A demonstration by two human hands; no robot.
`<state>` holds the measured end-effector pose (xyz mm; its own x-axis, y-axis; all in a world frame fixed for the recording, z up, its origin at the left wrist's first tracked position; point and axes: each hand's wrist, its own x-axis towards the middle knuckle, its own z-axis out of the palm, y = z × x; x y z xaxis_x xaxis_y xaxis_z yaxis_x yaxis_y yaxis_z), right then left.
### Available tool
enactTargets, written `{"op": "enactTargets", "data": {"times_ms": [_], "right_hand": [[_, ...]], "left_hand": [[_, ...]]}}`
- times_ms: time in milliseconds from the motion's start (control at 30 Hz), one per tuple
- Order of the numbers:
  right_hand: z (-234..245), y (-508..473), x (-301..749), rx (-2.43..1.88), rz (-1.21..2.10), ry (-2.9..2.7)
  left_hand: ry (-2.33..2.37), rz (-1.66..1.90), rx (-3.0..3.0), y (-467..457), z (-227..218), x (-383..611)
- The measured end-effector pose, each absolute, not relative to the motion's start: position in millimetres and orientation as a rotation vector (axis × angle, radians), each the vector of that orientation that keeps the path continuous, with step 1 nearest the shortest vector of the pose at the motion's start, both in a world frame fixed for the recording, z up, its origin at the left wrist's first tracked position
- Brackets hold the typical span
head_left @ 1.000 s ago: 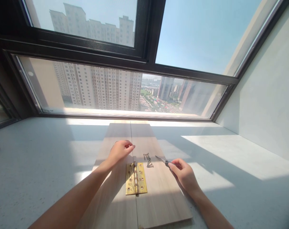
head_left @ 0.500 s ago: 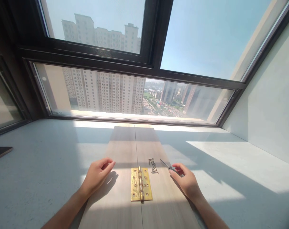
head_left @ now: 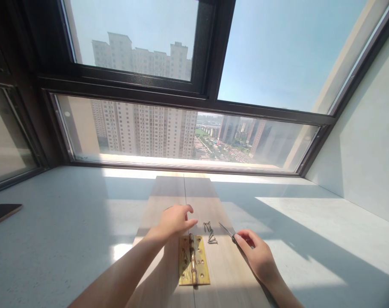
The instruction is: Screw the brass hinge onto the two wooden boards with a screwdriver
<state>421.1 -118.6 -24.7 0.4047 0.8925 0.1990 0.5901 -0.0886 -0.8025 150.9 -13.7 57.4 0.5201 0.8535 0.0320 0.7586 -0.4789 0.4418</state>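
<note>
A brass butt hinge (head_left: 202, 262) lies opened flat across the seam between two pale wooden boards (head_left: 168, 192). Several screws (head_left: 211, 234) rest in a small pile on the right board, just beyond the hinge's right leaf. My left hand (head_left: 177, 220) hovers over the boards past the hinge's top end, thumb and fingers apart, holding nothing, to the left of the screws. In my right hand (head_left: 256, 254), at the right board's edge, is a screwdriver (head_left: 228, 231) whose thin shaft points up and left toward the screws. Fingers cover most of its handle.
The boards lie on a white sill (head_left: 75, 231) in front of a dark-framed window (head_left: 188, 96). A dark flat object, perhaps a phone (head_left: 3, 212), sits at the far left. A pale wall (head_left: 370, 141) rises on the right.
My left hand has moved right, from the left board's edge to near the screws, and its fingers have opened. My right hand still holds the screwdriver. The view has tilted slightly.
</note>
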Motion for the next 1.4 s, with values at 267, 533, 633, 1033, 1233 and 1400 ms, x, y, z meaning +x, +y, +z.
{"op": "enactTargets", "data": {"times_ms": [267,533,633,1033,1233,1400], "right_hand": [[-14.5,-123.5,414.3,-1.688,0.478,-1.276],[-16.0,-123.2,414.6,-1.681,0.495,-1.256],[-17.8,-122.2,416.3,-1.7,0.507,-1.264],[-18.1,-123.7,416.1,-1.717,0.527,-1.286],[-14.6,-123.8,414.3,-1.716,0.508,-1.298],[-14.2,-123.6,413.8,-1.725,0.487,-1.295]], "left_hand": [[1.371,-0.124,2.513,-10.3,77.8,233.4],[1.34,-0.323,2.529,-14.8,76.0,250.3],[1.311,-0.363,2.526,-14.9,75.2,254.6],[1.272,-0.387,2.503,-2.2,70.1,258.4],[1.267,-0.358,2.513,-1.4,72.4,252.0],[1.246,-0.247,2.514,0.8,69.3,243.8]]}}
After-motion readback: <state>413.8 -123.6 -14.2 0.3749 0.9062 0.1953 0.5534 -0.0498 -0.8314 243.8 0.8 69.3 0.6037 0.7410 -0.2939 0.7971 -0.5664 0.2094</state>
